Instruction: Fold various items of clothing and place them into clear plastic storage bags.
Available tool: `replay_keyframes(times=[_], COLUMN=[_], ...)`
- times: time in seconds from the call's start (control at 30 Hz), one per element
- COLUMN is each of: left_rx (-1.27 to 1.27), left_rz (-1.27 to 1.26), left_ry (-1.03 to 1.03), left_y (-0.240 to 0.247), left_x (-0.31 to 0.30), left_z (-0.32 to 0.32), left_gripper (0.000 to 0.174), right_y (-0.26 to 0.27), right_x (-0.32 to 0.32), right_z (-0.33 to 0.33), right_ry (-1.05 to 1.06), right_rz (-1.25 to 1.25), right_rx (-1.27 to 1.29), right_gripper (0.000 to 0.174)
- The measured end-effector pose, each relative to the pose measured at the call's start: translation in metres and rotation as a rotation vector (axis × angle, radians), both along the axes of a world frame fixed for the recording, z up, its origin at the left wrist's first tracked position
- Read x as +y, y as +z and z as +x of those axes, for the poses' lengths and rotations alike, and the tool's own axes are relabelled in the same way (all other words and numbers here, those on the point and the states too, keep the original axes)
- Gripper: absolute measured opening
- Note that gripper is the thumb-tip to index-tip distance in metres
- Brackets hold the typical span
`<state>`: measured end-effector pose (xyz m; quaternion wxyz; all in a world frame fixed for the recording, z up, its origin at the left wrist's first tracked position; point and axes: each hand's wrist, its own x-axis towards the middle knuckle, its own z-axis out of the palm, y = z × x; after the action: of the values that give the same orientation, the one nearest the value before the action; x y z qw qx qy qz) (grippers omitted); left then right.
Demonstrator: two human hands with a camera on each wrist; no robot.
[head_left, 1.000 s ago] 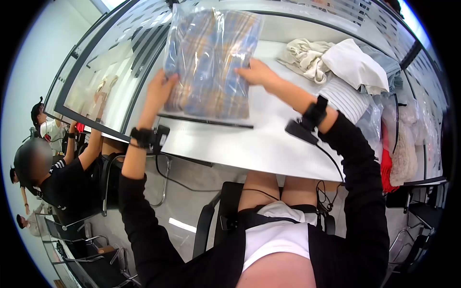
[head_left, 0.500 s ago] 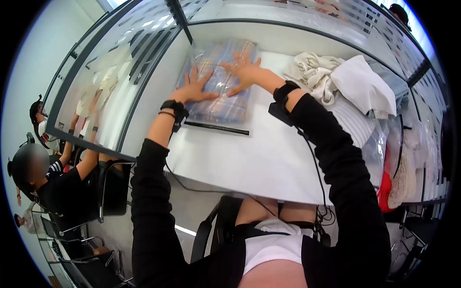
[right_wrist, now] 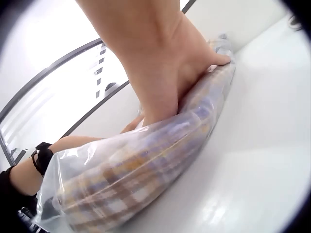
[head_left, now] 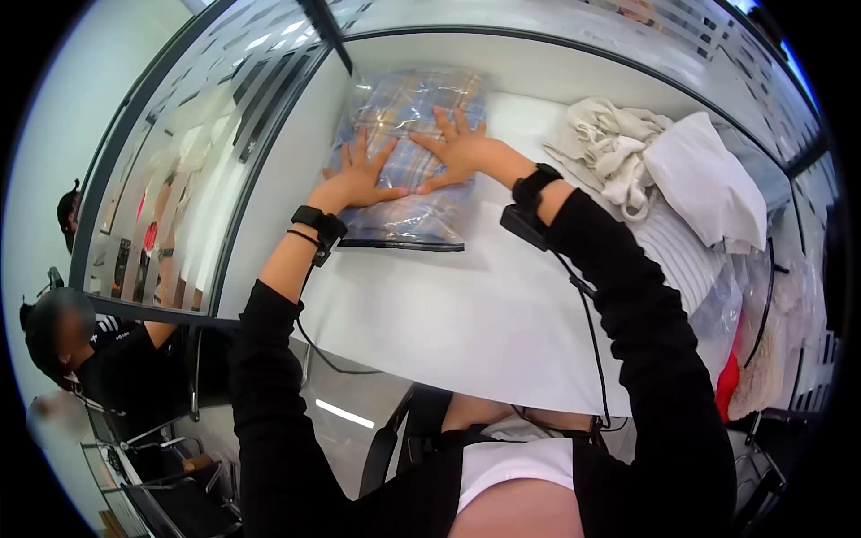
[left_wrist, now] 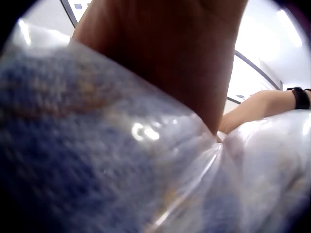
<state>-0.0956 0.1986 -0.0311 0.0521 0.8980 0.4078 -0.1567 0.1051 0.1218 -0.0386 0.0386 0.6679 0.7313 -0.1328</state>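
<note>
A clear plastic bag [head_left: 421,224] with folded blue and tan plaid cloth [right_wrist: 141,170] inside lies flat at the left back of the white table. My left hand [head_left: 357,179] presses on the middle of the bag with its fingers spread. Beside it my right hand [head_left: 459,152] also presses down, fingers splayed, the two thumbs meeting near the centre. In the right wrist view the bag sinks under my right palm [right_wrist: 170,82] and bulges at its near end. A dark strip [head_left: 404,245] runs along the bag's front edge.
To the right lie a crumpled cream garment [head_left: 610,148], a white cloth [head_left: 708,179] and a ribbed white piece [head_left: 673,247]. Plastic-wrapped items and a red one [head_left: 728,386] sit past them. A framed glass partition [head_left: 224,161] borders the left side, with a seated person [head_left: 99,377] beyond.
The bag was held raised in both hands, then laid on the table. Both hands went from gripping its sides to pressing flat on top, and the bag looks flatter under them.
</note>
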Motion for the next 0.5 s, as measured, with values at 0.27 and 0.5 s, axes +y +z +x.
replay_keyframes(times=[0.27, 0.5], left_rx=[-0.253, 0.103], left_rz=[0.127, 0.362], left_ry=[-0.212, -0.094], left_y=[-0.060, 0.022], left_x=[0.062, -0.033], left_z=[-0.019, 0.028], left_gripper=[0.100, 0.077], right_y=[-0.022, 0.086], right_x=[-0.003, -0.130], right_z=[-0.017, 0.000], right_ry=[0.005, 0.142], right_rz=[0.409, 0.210], right_rx=[-0.063, -0.178], right_gripper=[0.078, 0.051])
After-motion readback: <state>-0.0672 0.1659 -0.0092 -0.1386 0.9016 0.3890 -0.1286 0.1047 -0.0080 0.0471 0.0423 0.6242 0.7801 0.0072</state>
